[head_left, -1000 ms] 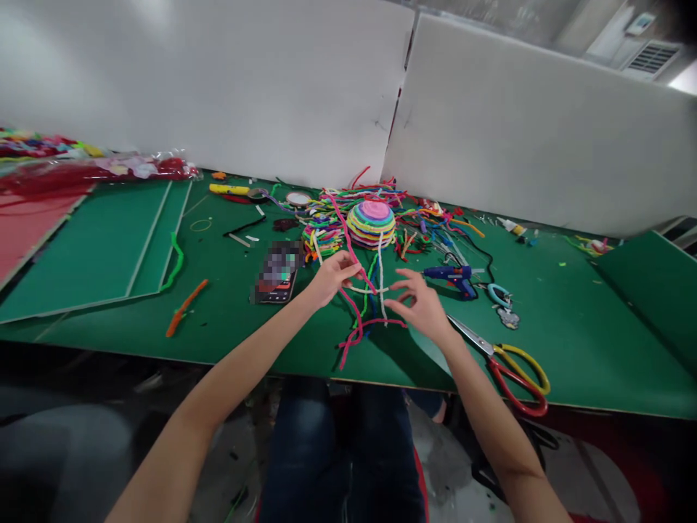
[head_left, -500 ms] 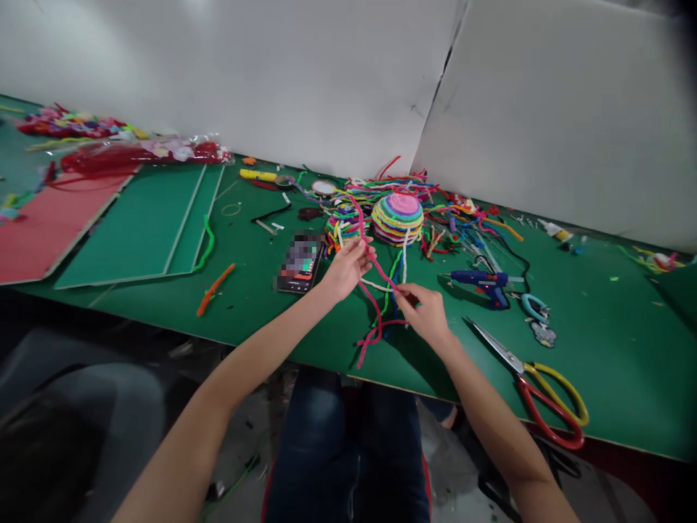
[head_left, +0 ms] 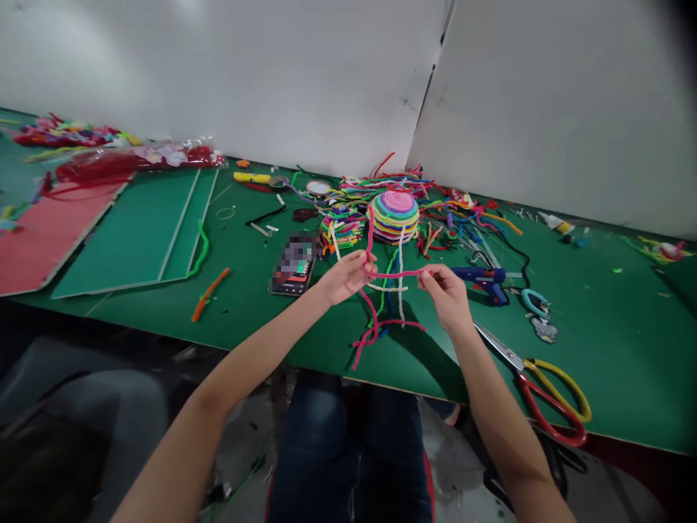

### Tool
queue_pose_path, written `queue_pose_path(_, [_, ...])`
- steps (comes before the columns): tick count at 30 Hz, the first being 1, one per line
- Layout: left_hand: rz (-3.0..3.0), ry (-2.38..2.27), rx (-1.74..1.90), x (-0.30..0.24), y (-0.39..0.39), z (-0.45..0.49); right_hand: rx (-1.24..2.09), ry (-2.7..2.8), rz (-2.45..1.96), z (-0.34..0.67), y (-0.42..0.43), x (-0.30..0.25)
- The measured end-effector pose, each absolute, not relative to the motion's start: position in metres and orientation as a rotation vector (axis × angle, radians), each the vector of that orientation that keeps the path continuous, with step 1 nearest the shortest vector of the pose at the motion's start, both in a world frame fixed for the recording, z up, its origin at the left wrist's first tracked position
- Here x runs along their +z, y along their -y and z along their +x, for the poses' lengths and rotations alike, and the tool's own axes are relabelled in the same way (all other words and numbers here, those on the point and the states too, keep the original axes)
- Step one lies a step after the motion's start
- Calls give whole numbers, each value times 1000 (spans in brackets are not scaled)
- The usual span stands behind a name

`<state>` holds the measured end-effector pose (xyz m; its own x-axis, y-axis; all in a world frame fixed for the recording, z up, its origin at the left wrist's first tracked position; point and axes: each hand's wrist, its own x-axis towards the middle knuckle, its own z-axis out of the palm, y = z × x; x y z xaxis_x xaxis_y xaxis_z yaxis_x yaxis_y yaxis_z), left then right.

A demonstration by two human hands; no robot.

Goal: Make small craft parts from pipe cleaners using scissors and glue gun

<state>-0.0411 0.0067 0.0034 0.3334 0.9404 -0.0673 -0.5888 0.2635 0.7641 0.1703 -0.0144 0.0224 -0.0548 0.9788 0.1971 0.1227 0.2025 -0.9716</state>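
A pink pipe cleaner [head_left: 395, 274] stretches sideways between my two hands. My left hand [head_left: 348, 277] pinches it, and one end bends upward from those fingers. My right hand [head_left: 443, 290] is closed on its other end. Just beyond stands a striped dome [head_left: 393, 216] of coiled, many-coloured pipe cleaners with a pink top. Below my hands, more pink pipe cleaners [head_left: 375, 330] lie crossed on the table. White, green and blue strands [head_left: 401, 290] trail there too, partly behind the held one.
A heap of coloured pipe cleaners [head_left: 340, 232] lies around the dome. Left is a phone [head_left: 294, 270]; right are a blue glue gun [head_left: 482, 276], blue-handled pliers [head_left: 535, 301] and large scissors [head_left: 517, 363] by the front edge. Green boards [head_left: 131, 240] lie farther left.
My right hand has moved right and slightly up. The pink pipe cleaner, slanting before, now has a bend at my left fingers and runs nearly level to my right hand.
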Motion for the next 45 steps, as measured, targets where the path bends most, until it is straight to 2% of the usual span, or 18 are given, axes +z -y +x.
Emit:
queue_pose_path(7, [1066, -683, 752, 2, 2, -33, 1136, 1153, -1041, 167, 10, 21])
queue_pose_path(11, [1179, -714, 682, 3, 4, -30, 1138, 1160, -1016, 165, 9, 18])
queue_pose_path(19, [1286, -767, 628, 6, 8, -27, 1409, 1128, -933, 158, 18, 22])
queue_pose_path(27, [1377, -782, 674, 6, 9, -25, 1265, 1012, -938, 153, 18, 15])
queue_pose_path(33, [1689, -775, 590, 8, 10, -24, 1200, 957, -1002, 152, 17, 16])
queue_pose_path(39, [1846, -779, 556, 12, 11, -25, 1177, 1070, -1007, 153, 15, 17])
queue_pose_path(42, [1854, -875, 631, 10, 10, -28, 1013, 1326, -1127, 154, 3, 24])
queue_pose_path(45, [1744, -1038, 798, 3, 5, -32, 441, 1691, -1512, 163, -29, 38])
